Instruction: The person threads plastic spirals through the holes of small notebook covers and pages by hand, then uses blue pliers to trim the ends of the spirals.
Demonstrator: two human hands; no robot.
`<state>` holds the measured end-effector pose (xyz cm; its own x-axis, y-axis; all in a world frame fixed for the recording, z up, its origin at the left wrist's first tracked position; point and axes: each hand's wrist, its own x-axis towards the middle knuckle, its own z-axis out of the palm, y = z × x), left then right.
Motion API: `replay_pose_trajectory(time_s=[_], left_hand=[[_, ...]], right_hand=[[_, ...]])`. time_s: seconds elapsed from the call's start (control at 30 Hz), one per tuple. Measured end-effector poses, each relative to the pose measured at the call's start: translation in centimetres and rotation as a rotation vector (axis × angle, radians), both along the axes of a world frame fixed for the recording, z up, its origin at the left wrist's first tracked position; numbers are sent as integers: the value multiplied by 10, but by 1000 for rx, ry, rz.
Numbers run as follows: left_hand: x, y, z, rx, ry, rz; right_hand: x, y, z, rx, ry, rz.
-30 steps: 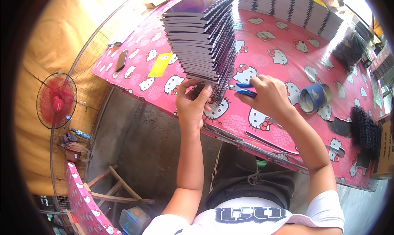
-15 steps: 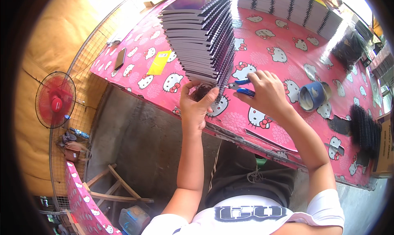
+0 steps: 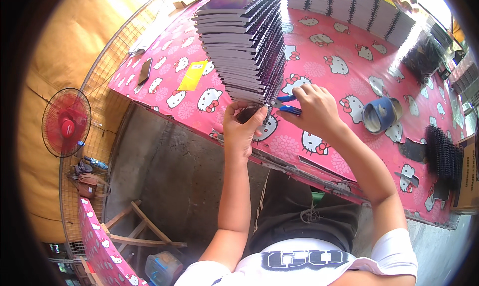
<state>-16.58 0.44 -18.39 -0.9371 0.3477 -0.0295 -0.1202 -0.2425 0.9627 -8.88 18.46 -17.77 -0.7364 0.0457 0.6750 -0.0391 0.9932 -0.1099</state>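
A tall stack of spiral-bound notebooks [image 3: 233,54] stands on the pink table, its black coils facing right. At the foot of this stack my left hand [image 3: 242,129] is closed on the lowest notebook [image 3: 246,115], which has a dark cover; thumb and fingers partly hide it. My right hand [image 3: 315,108] grips blue-handled pliers [image 3: 289,109], with the handles spread. The tips of the pliers reach the coil edge beside my left thumb; whether they bite on the wire is too small to tell.
A blue roll-shaped cup [image 3: 376,117] stands to the right, before loose black coils [image 3: 441,153] and a cardboard box [image 3: 467,176]. More bound notebooks [image 3: 344,6] line the far edge. A yellow card [image 3: 192,76] and a phone [image 3: 145,71] lie left. A red fan [image 3: 67,128] stands beyond the table.
My right hand has moved slightly left, bringing the pliers' tips up to the coil edge. My left hand keeps its hold on the lowest notebook.
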Motion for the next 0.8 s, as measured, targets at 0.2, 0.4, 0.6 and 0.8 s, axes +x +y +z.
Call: replay_pose_trajectory(time_s=[0.2,0.4,0.6,0.8], left_hand=[[-7,-7,-7,10,-13,4],[0,2,-8,-28,16,21],[-6,-5,-17,0,-42,25],[0,1,-16,-62,1,41]], right_hand=[[12,-2,11,-172,-380,-96],[4,7,-2,28,-27,9],[13,-3,1,-159,-443,-99],[-1,10,-8,165,84,20]])
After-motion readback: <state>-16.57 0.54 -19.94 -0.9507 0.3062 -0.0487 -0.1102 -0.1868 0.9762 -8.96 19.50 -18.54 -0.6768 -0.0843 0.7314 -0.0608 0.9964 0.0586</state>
